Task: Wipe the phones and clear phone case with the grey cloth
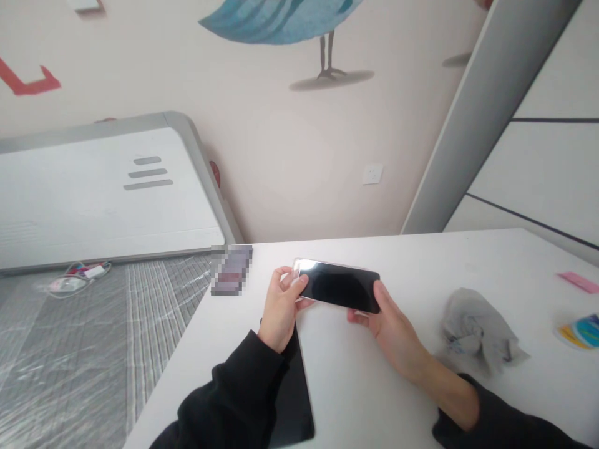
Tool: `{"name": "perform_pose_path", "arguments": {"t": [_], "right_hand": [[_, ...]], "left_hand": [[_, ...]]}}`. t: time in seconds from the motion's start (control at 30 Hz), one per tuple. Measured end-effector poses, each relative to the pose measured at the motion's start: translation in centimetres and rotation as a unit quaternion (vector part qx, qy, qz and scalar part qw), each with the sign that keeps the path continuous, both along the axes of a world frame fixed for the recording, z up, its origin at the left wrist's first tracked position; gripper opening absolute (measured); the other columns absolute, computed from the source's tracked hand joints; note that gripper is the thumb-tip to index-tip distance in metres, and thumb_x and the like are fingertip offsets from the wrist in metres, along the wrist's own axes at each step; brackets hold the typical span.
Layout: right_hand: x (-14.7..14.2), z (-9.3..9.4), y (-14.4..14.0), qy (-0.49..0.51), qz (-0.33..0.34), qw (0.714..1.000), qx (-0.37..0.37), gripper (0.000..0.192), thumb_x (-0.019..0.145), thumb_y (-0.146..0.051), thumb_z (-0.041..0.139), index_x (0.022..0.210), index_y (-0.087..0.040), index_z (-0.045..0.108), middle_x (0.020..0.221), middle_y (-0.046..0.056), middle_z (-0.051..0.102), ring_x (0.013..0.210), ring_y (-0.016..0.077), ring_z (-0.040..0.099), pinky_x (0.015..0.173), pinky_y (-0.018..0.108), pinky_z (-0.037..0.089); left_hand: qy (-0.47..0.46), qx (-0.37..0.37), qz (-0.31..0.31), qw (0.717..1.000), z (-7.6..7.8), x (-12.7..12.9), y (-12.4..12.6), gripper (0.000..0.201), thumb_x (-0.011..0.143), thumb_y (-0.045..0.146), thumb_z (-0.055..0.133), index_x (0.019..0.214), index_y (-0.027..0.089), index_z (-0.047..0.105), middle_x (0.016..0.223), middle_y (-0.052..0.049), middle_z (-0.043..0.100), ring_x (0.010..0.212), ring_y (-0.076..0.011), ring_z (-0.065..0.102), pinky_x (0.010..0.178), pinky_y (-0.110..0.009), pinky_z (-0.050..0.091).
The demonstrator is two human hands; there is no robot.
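At frame centre, above the white table [421, 262], the left hand [281, 308] pinches one end of the dark phone [339, 287] and the right hand [390, 327] grips the other, the grey cloth [477, 333] lying unused at right.

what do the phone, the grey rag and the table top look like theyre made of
Phone: its face looks like glossy glass, dark and mirroring a bright glare at its left end; the pale edge could be plastic or metal. Grey rag: soft woven or microfibre cloth, judging by its crumpled folds and matt surface. Table top: smooth white, faintly sheened, likely laminate or painted board.
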State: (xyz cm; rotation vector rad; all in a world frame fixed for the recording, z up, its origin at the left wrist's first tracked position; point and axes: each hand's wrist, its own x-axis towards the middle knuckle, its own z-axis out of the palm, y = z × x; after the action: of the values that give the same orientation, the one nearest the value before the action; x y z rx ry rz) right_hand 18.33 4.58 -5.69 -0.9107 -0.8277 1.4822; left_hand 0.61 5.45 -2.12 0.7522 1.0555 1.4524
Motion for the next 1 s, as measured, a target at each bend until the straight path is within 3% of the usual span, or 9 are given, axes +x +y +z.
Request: {"name": "perform_pose_path", "arguments": {"t": [0.1,0.17,0.23,0.3,0.5,0.67,0.87,1.0], "right_hand": [[1.0,0.2,0.9,-0.045,-0.037,0.998,0.030,0.064,0.085,-0.082,0.058,0.123,-0.031,0.068,0.125,0.005,0.071,0.104,0.0277,0.068,0.063,0.035,0.059],[1.5,0.3,1.4,-0.072,-0.049,0.995,0.056,0.064,0.091,-0.080,0.048,0.131,-0.033,0.065,0.133,0.004,0.069,0.121,0.0295,0.063,0.081,0.040,0.061],[1.9,0.1,1.6,-0.116,-0.067,0.986,0.100,0.061,0.096,-0.076,0.045,0.136,-0.034,0.063,0.141,0.003,0.065,0.135,0.0300,0.056,0.105,0.047,0.053],[2.2,-0.2,1.7,-0.159,-0.081,0.973,0.145,0.058,0.098,-0.071,0.044,0.142,-0.035,0.059,0.147,0.003,0.062,0.143,0.0302,0.050,0.116,0.051,0.045],[2.9,-0.5,1.6,-0.208,-0.075,0.959,0.177,0.060,0.101,-0.067,0.041,0.151,-0.034,0.050,0.149,0.006,0.060,0.144,0.0316,0.050,0.112,0.052,0.050],[3.2,-0.2,1.7,-0.267,-0.096,0.938,0.199,0.052,0.103,-0.064,0.039,0.138,-0.031,0.059,0.142,0.008,0.063,0.139,0.0307,0.053,0.110,0.050,0.051],[2.9,0.6,1.2,-0.312,-0.109,0.916,0.226,0.047,0.104,-0.061,0.039,0.129,-0.028,0.062,0.134,0.008,0.065,0.133,0.0290,0.055,0.114,0.048,0.046],[2.8,1.0,0.8,-0.310,-0.090,0.921,0.219,0.042,0.105,-0.059,0.040,0.124,-0.028,0.063,0.130,0.008,0.065,0.127,0.0286,0.058,0.108,0.045,0.049]], "left_hand": [[0.035,0.007,-0.054,0.998,0.1,0.0,-0.2,0.071,0.065,0.040,0.091,0.120,0.026,0.047,0.102,-0.002,0.068,0.086,-0.0181,0.068,0.060,-0.025,0.059],[0.064,0.016,-0.098,0.993,0.3,0.1,-0.6,0.072,0.070,0.041,0.089,0.127,0.027,0.048,0.107,-0.002,0.066,0.089,-0.0180,0.068,0.064,-0.026,0.061],[0.083,0.023,-0.128,0.988,0.5,0.3,-0.9,0.067,0.072,0.045,0.087,0.123,0.027,0.048,0.112,-0.003,0.064,0.091,-0.0178,0.068,0.065,-0.027,0.062],[0.092,0.030,-0.142,0.985,0.6,0.5,-1.2,0.065,0.074,0.050,0.086,0.118,0.027,0.044,0.114,-0.003,0.063,0.094,-0.0186,0.068,0.065,-0.028,0.063],[0.105,0.037,-0.170,0.979,0.5,0.8,-1.7,0.071,0.074,0.060,0.084,0.118,0.028,0.037,0.112,-0.001,0.061,0.092,-0.0160,0.068,0.065,-0.029,0.066],[0.093,0.015,-0.181,0.979,0.6,0.7,-1.7,0.072,0.072,0.062,0.085,0.115,0.027,0.040,0.100,0.001,0.064,0.092,-0.0160,0.066,0.070,-0.030,0.066],[0.119,0.018,-0.179,0.977,0.6,0.8,-1.7,0.064,0.074,0.069,0.079,0.109,0.024,0.050,0.103,-0.002,0.058,0.102,-0.0215,0.061,0.065,-0.032,0.067],[0.122,0.024,-0.147,0.981,0.2,1.1,-1.7,0.065,0.071,0.069,0.081,0.109,0.023,0.054,0.103,-0.002,0.055,0.097,-0.0213,0.059,0.060,-0.033,0.066]]}}
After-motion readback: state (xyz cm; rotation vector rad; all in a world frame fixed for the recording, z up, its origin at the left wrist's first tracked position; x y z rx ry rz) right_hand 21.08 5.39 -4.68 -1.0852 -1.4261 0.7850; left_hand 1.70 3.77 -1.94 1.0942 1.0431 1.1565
